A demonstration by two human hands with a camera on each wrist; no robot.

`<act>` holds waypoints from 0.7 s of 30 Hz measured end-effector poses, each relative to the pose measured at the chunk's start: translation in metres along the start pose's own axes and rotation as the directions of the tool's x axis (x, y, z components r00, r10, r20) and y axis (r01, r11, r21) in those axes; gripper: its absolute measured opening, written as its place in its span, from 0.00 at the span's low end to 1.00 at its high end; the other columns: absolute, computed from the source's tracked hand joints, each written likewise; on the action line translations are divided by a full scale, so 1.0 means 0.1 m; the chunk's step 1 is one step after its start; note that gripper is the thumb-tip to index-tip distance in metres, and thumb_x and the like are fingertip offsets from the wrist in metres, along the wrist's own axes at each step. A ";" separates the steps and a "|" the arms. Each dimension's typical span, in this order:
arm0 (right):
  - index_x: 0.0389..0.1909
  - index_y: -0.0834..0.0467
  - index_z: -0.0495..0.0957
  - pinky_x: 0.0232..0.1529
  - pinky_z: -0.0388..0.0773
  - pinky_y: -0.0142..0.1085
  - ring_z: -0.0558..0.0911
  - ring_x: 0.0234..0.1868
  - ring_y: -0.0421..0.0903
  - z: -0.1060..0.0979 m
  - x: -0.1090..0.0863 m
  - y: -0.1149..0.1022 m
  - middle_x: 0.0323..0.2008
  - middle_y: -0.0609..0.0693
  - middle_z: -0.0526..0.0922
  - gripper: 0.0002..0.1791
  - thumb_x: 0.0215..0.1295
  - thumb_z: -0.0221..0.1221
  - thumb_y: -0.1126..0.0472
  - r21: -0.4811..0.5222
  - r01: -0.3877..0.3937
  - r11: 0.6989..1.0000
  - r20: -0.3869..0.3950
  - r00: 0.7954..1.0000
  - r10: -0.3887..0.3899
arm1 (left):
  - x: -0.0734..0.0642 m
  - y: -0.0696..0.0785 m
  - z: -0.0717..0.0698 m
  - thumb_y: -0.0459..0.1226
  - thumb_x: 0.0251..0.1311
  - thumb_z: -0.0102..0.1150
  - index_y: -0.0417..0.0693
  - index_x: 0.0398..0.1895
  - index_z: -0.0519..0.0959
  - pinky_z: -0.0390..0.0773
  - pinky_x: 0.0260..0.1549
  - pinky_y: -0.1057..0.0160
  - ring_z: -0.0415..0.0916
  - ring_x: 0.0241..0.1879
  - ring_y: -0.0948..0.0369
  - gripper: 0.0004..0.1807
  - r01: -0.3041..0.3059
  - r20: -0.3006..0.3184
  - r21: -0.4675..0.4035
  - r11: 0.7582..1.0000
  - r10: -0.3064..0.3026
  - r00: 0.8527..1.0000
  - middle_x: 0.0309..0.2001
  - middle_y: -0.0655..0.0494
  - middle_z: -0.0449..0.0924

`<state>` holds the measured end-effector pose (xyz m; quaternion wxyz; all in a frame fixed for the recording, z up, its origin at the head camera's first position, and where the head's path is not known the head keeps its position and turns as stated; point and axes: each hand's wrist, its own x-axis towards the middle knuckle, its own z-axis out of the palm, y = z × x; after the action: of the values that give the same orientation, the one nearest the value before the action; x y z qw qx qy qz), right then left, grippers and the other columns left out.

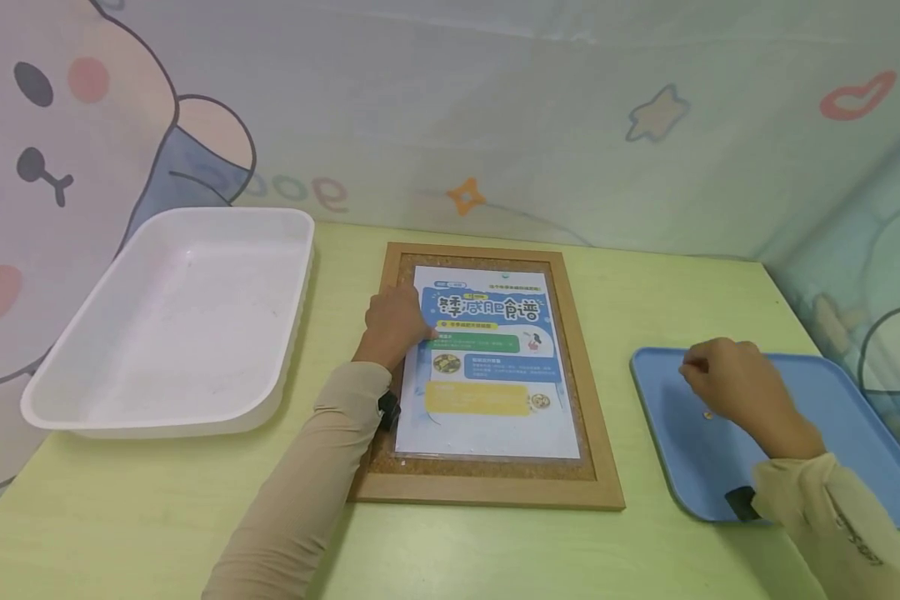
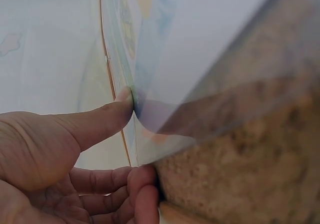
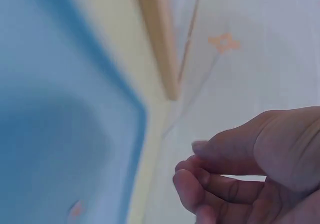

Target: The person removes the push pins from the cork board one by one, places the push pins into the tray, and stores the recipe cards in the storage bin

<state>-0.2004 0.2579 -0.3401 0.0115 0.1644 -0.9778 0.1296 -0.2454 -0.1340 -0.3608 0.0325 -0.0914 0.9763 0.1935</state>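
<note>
A laminated poster sheet (image 1: 495, 425) lies on a cork board (image 1: 487, 467) with a wooden frame (image 1: 495, 490). My left hand (image 1: 396, 321) is at the board's left side. In the left wrist view its thumb (image 2: 107, 121) presses on the sheet (image 2: 210, 24), with the fingers (image 2: 142, 184) curled at the sheet's edge, against the cork (image 2: 250, 169). Over the left part of a blue tray (image 1: 817, 400) hovers my right hand (image 1: 738, 383), its fingers curled and the thumb near the index finger. No object shows between them. A tiny yellowish piece (image 1: 708, 414) lies in the tray.
A white plastic tub (image 1: 187, 325) stands left of the board on the yellow-green table (image 1: 487, 550). Behind the table hangs a printed cloth backdrop (image 1: 435, 108), and it continues along the right side. The blue tray is close to that right side.
</note>
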 end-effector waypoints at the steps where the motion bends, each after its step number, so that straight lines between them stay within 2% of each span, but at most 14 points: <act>1: 0.41 0.70 0.84 0.26 0.78 0.47 0.84 0.26 0.54 -0.02 0.07 -0.05 0.32 0.64 0.87 0.12 0.67 0.58 0.65 0.011 0.006 1.000 0.005 1.000 -0.006 | 0.00 0.00 0.00 0.43 0.51 0.76 0.38 0.66 0.70 0.82 0.44 0.52 0.79 0.46 0.48 0.40 -0.001 0.000 -0.001 1.000 0.001 1.000 0.47 0.41 0.82; 4: 0.49 0.71 0.81 0.37 0.81 0.55 0.85 0.39 0.65 -0.05 0.29 -0.23 0.43 0.69 0.86 0.17 0.70 0.59 0.61 0.035 0.014 0.999 0.029 0.999 -0.015 | 0.00 -0.01 -0.01 0.43 0.51 0.76 0.37 0.67 0.69 0.80 0.46 0.51 0.77 0.48 0.47 0.42 0.000 0.003 -0.004 1.000 0.000 1.000 0.49 0.41 0.81; 9: 0.57 0.71 0.77 0.48 0.80 0.57 0.83 0.50 0.67 -0.05 0.70 -0.55 0.52 0.70 0.82 0.21 0.72 0.57 0.59 0.097 0.016 0.995 0.076 0.997 -0.023 | 0.02 0.01 0.00 0.44 0.51 0.76 0.38 0.69 0.67 0.81 0.45 0.53 0.78 0.48 0.47 0.44 0.001 0.013 0.014 1.000 -0.001 1.000 0.49 0.41 0.80; 13: 0.57 0.71 0.77 0.52 0.79 0.57 0.82 0.53 0.67 0.01 1.04 -0.75 0.54 0.70 0.82 0.20 0.73 0.56 0.61 0.121 0.008 0.993 0.112 0.994 -0.022 | 0.04 0.06 0.03 0.44 0.52 0.76 0.39 0.67 0.70 0.82 0.40 0.56 0.78 0.44 0.51 0.41 -0.004 0.007 0.023 1.000 0.004 1.000 0.46 0.43 0.81; 21: 0.56 0.70 0.79 0.53 0.80 0.52 0.83 0.49 0.61 0.23 1.59 -0.96 0.53 0.67 0.82 0.18 0.70 0.58 0.63 0.144 -0.032 0.989 0.154 0.988 0.010 | 0.01 0.20 0.06 0.45 0.51 0.77 0.38 0.60 0.75 0.82 0.42 0.56 0.79 0.43 0.52 0.35 -0.018 0.007 0.004 1.000 0.018 1.000 0.44 0.46 0.82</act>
<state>-0.3195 0.1140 -0.3283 -0.0771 0.1639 -0.9653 0.1881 -0.2501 -0.1139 -0.3592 0.0342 -0.0817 0.9773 0.1923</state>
